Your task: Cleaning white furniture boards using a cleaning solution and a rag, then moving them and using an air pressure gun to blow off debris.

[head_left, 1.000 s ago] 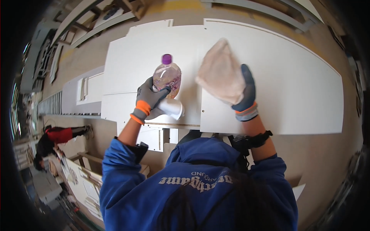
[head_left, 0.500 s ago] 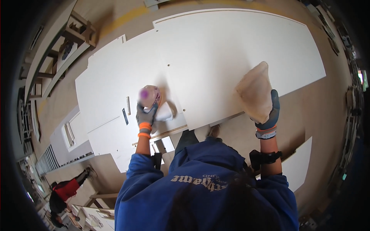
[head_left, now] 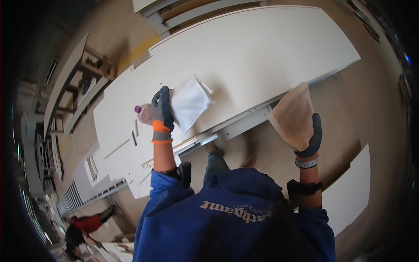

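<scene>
My left hand (head_left: 160, 112), in a grey glove with an orange cuff, grips a clear bottle with a purple cap (head_left: 140, 111) lying sideways, together with a folded white cloth (head_left: 188, 103). Both hover over the big white panel (head_left: 244, 61). My right hand (head_left: 305, 131), gloved the same way, holds a beige rag (head_left: 293, 114) off the panel's near edge, above the brown floor.
More white panels (head_left: 349, 192) lie on the floor at the right and at the left (head_left: 109, 144). Wooden frames (head_left: 83, 78) stand at the far left. A person in red (head_left: 87, 225) crouches at the lower left. My feet (head_left: 214, 149) stand by the panel's edge.
The view has swung. My left hand has tipped the bottle sideways and the white cloth now shows beside it. My right hand with the beige rag has stayed off the panel's edge.
</scene>
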### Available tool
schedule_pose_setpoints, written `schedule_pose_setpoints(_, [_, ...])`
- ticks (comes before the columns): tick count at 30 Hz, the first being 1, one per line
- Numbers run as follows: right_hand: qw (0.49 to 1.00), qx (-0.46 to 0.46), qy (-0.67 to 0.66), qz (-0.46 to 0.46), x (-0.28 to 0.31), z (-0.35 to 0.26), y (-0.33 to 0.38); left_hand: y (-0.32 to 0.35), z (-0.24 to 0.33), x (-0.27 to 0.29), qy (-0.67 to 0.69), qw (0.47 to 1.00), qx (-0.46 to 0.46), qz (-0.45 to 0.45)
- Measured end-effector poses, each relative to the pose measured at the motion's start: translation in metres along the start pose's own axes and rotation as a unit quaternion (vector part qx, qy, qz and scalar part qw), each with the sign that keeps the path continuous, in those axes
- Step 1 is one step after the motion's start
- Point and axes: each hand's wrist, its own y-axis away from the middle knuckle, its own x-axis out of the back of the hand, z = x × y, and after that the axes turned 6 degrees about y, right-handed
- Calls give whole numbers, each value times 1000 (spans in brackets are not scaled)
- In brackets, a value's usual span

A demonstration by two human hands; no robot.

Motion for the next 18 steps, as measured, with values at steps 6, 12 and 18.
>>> schedule_pose_setpoints(6, [990, 25, 115, 73, 64, -68, 53, -37, -110, -33, -103, 994, 21, -16])
schedule_pose_setpoints(12, [994, 7, 49, 93, 102, -105, 70, -8, -71, -18, -472, 854, 4, 217])
schedule_pose_setpoints(18, [996, 11, 8, 89, 115, -97, 30, 25, -104, -75, -610, 740, 200, 202])
